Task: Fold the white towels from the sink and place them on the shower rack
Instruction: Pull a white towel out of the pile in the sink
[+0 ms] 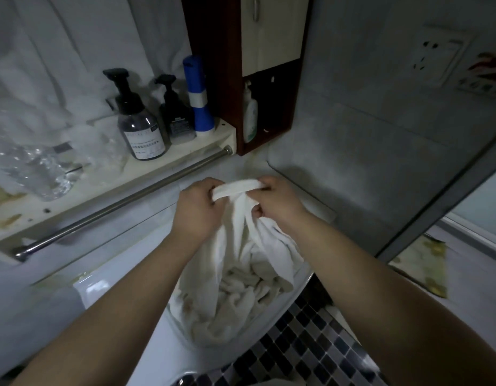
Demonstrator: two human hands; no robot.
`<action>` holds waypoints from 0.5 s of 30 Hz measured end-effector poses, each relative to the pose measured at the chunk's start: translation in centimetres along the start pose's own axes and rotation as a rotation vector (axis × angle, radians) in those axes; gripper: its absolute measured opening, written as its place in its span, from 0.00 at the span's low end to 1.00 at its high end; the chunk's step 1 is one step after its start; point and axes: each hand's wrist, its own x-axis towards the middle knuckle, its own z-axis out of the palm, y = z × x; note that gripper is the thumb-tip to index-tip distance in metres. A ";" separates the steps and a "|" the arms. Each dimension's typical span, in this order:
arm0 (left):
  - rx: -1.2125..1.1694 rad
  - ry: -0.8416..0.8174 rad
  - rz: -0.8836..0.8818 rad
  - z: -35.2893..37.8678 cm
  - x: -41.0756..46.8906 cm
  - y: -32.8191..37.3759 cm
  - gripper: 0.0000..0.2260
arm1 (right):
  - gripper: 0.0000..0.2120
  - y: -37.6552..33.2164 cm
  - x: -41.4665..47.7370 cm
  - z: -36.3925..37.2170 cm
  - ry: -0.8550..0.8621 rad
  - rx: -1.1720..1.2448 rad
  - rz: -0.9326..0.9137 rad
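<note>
Just above the sink (107,291), both hands hold one white towel (235,238) by its top hem. The left hand (198,207) has a closed grip, fingers curled round the left end of the rolled hem. The right hand (277,203) pinches the right end between thumb and curled fingers, so its grip is closed on the cloth too. The hands are near each other, with a short band of hem stretched between them. Below it the towel hangs in loose folds, and its lower part reaches down into the basin.

More towels (233,299) lie crumpled in the sink and fill the bowl up to its rim.

Behind the sink a steel rail (124,203) runs along the front edge of a shelf (185,147). Toward the shelf's right end stand a clear pump bottle (141,129), a dark pump bottle (175,112) and a blue bottle (198,98) with a pale band, close together in a row. A dark wood cabinet (213,65) sits at the shelf's right corner, with a white bottle (250,115) in its open niche. A socket (439,57) is on the wall at the upper right. Mosaic tiles (311,338) show below the sink's right edge, and a mat (425,263) lies on the floor further right.
</note>
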 end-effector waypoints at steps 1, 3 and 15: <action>0.033 0.027 -0.008 -0.2 -0.2 -0.5 0.12 | 0.04 0.0 0.4 -0.5 0.049 0.004 0.002; 0.040 0.079 -0.040 -0.7 -0.5 -1.1 0.15 | 0.06 -0.1 1.0 -1.5 0.132 -0.004 -0.003; -0.123 0.250 -0.115 -2.3 -0.8 -1.6 0.03 | 0.11 0.4 2.9 -3.2 0.350 0.134 0.047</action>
